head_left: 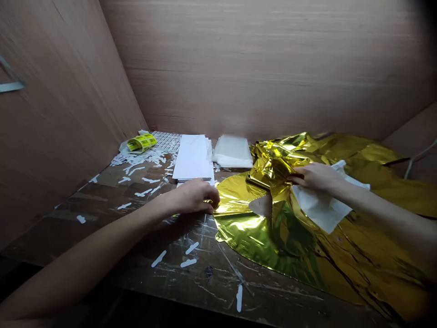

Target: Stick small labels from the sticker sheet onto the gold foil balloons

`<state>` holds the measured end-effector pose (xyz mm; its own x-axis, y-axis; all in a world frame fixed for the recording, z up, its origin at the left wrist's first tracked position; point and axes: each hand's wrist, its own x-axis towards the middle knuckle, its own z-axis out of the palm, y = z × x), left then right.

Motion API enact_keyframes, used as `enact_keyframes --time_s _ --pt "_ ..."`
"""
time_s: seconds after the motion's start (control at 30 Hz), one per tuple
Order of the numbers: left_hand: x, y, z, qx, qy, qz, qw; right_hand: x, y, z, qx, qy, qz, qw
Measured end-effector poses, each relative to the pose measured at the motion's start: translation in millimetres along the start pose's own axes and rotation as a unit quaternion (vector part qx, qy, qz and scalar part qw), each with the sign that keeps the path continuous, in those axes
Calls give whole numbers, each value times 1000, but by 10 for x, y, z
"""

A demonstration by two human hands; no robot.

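Observation:
A large, flat gold foil balloon [246,228] with a rounded edge and a roughly triangular opening spreads over the right side of the table, crumpled toward the back. My left hand [200,196] is closed at its left edge, with thumb and fingers pinching the foil rim. Farther right, my right hand [316,176] grips a bunched fold of the same foil, its fingertips partly hidden by the fold. A white sheet or thin bag [324,207] lies on the foil below my right hand and wrist.
Behind my left hand stands a stack of white cards [191,157], beside a pile of clear plastic sleeves [233,151]. A curled yellow label strip [141,143] and a sticker sheet [167,141] sit back left. White paper scraps [188,263] litter the table. Wooden panels [239,68] enclose it.

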<state>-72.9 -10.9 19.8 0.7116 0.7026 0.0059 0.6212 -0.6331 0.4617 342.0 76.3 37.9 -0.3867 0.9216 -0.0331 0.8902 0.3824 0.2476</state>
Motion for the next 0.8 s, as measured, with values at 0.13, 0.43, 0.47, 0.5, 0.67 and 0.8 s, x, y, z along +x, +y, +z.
enact_keyframes --time_s 0.13,0.43,0.47,0.5,0.67,0.8 --pt "-27 -63 3 -42 21 -12 999 1 -105 -266 33 49 3 998" --pt "16 276 225 -168 267 -35 948 -297 -1134 -840 255 211 6 944" --pt "7 352 245 -191 276 -21 942 -319 -1277 -835 257 223 -6 940" --pt "-2 424 270 -210 283 -7 936 -340 -1409 -818 253 241 -19 937" --pt "-45 555 415 -154 380 22 912 -455 -1824 -703 259 329 -114 901" --pt "-105 424 400 -10 430 132 893 -564 -1915 -704 334 272 -157 889"
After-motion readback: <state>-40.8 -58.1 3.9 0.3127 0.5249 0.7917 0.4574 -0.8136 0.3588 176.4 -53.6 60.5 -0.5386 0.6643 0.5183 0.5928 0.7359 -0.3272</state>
